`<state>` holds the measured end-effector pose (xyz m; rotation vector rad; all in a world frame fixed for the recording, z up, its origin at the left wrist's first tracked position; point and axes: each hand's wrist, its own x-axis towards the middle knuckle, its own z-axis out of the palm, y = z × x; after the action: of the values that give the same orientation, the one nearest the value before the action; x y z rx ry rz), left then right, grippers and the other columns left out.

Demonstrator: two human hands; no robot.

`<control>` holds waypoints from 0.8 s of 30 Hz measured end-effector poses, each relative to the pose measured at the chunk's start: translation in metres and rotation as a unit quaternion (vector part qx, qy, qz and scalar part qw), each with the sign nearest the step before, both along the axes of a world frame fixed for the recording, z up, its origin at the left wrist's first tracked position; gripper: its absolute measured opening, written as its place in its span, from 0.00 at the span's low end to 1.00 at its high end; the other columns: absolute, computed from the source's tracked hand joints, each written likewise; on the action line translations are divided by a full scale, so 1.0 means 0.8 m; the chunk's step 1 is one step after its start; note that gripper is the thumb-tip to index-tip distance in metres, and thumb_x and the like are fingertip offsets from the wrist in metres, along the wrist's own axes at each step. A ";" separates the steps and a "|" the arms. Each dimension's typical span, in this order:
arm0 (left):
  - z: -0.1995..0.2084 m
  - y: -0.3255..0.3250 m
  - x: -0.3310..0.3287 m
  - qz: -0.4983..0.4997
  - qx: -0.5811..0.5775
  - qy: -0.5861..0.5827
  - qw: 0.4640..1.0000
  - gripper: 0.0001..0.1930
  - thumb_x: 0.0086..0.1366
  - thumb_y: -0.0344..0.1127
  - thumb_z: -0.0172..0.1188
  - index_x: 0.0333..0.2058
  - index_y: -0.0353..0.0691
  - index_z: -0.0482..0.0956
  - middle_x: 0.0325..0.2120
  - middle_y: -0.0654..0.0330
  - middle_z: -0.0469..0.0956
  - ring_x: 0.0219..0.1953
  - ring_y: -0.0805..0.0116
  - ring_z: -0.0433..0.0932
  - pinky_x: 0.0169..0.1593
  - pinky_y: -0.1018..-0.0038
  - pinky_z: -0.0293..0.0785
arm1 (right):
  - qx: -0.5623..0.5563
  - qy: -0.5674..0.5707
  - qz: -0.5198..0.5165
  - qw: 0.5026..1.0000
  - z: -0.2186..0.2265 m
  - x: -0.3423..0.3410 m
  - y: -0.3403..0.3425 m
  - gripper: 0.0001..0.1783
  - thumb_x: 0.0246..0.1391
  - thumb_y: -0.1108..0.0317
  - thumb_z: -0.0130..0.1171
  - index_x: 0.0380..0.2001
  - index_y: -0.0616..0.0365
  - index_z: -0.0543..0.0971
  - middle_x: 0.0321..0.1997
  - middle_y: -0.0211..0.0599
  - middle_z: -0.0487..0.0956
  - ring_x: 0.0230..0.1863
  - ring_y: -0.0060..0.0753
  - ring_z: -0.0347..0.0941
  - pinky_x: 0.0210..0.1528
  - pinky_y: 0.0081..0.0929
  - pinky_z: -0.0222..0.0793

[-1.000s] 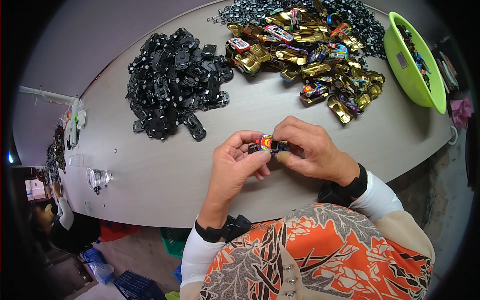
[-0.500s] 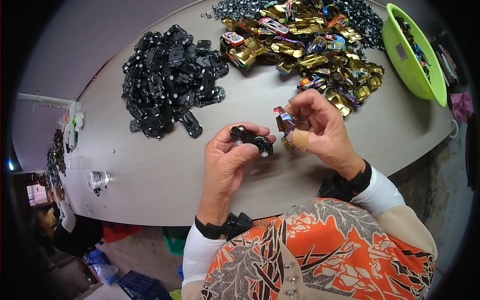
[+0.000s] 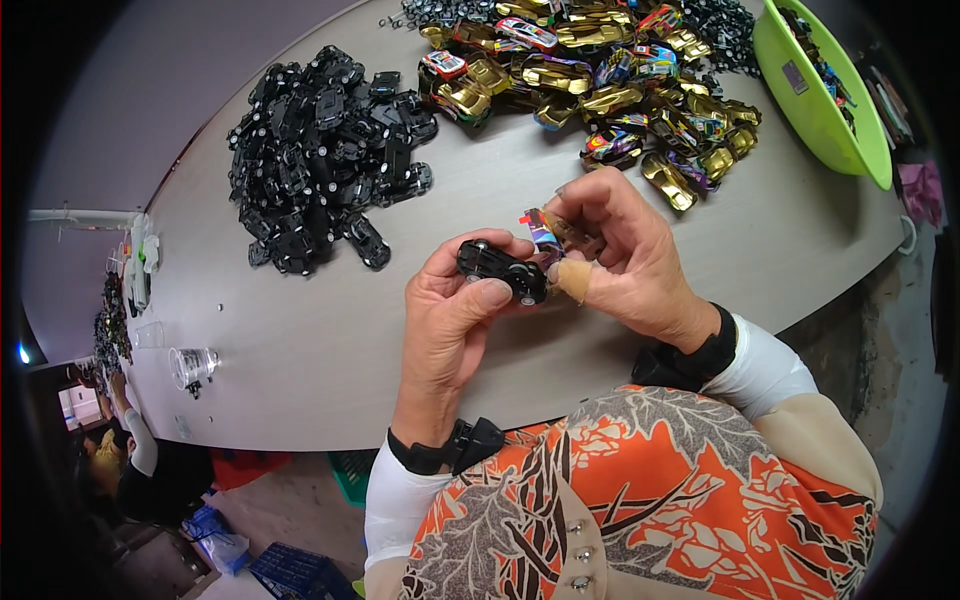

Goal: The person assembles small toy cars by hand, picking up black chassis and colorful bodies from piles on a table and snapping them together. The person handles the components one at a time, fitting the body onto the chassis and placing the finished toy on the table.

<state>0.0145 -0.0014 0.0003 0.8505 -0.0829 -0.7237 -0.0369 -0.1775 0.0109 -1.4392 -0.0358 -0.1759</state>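
Observation:
Between the thumb and fingers of my left hand (image 3: 450, 305) is a black toy car chassis (image 3: 500, 270) with small wheels. My right hand (image 3: 625, 260), its thumb wrapped in a tan bandage, pinches a colourful toy car body shell (image 3: 540, 232) in purple, red and gold. The shell is right up against the chassis; whether the two touch is hard to tell. My right fingers partly cover the shell. Beyond my left hand lies a heap of black chassis (image 3: 325, 150), and past my right hand a heap of gold and printed car shells (image 3: 590, 75).
At the far right of the table (image 3: 300, 370) stands a lime green basin (image 3: 870, 130) with car parts in it. A clear plastic cup (image 3: 192, 367) is at the left. Piles of small dark parts (image 3: 720, 35) lie at the back. Another person (image 3: 145, 470) sits at the far left.
My right hand has brought the shell leftward, close to the chassis. My left hand has stayed nearly in place, with the chassis still in it. The whole view has shifted slightly.

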 end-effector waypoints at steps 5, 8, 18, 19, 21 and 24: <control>0.001 -0.002 -0.001 0.015 0.016 -0.013 1.000 0.21 0.50 0.23 0.61 0.45 0.32 0.72 0.41 0.51 0.75 0.42 0.63 0.77 0.43 0.68 0.80 | 0.000 0.003 -0.007 1.000 -0.004 0.000 0.002 0.20 0.41 0.78 0.57 0.40 0.57 0.66 0.35 0.27 0.68 0.34 0.13 0.63 0.34 0.13 0.63; 0.000 -0.001 -0.002 0.010 0.026 -0.011 1.000 0.20 0.50 0.22 0.61 0.45 0.32 0.72 0.41 0.52 0.75 0.42 0.63 0.77 0.42 0.68 0.80 | -0.006 -0.012 -0.018 1.000 -0.006 0.001 0.005 0.20 0.41 0.78 0.57 0.40 0.57 0.66 0.33 0.26 0.68 0.32 0.13 0.63 0.32 0.13 0.63; 0.008 -0.003 -0.003 -0.020 0.046 -0.032 0.998 0.22 0.48 0.19 0.63 0.46 0.29 0.73 0.42 0.54 0.75 0.42 0.66 0.76 0.44 0.71 0.79 | -0.109 -0.052 0.028 0.992 -0.009 -0.001 0.008 0.22 0.42 0.77 0.57 0.44 0.60 0.67 0.30 0.26 0.70 0.25 0.12 0.62 0.26 0.12 0.61; 0.008 -0.003 -0.002 -0.019 0.052 -0.058 0.997 0.23 0.48 0.19 0.63 0.46 0.29 0.73 0.42 0.54 0.74 0.43 0.66 0.75 0.46 0.71 0.77 | -0.101 -0.052 0.025 0.993 -0.008 -0.002 0.009 0.23 0.42 0.77 0.57 0.45 0.60 0.67 0.30 0.27 0.70 0.26 0.12 0.62 0.26 0.12 0.61; 0.005 -0.005 -0.002 -0.017 0.064 -0.110 0.992 0.24 0.47 0.18 0.64 0.46 0.29 0.74 0.44 0.55 0.74 0.44 0.67 0.75 0.50 0.72 0.73 | -0.095 -0.051 0.020 0.994 -0.006 -0.003 0.011 0.23 0.42 0.78 0.56 0.46 0.60 0.68 0.30 0.28 0.71 0.26 0.12 0.63 0.25 0.12 0.61; -0.001 -0.003 -0.005 -0.004 0.060 -0.116 0.991 0.25 0.46 0.19 0.66 0.47 0.29 0.74 0.46 0.56 0.73 0.46 0.68 0.73 0.54 0.73 0.69 | -0.111 -0.062 0.029 0.991 -0.002 -0.002 0.010 0.21 0.41 0.80 0.56 0.44 0.61 0.71 0.31 0.30 0.71 0.25 0.14 0.64 0.25 0.13 0.61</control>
<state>0.0102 -0.0041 -0.0001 1.0476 -0.2534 -0.6399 -0.0384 -0.1698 0.0093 -1.6463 -0.2039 -0.2188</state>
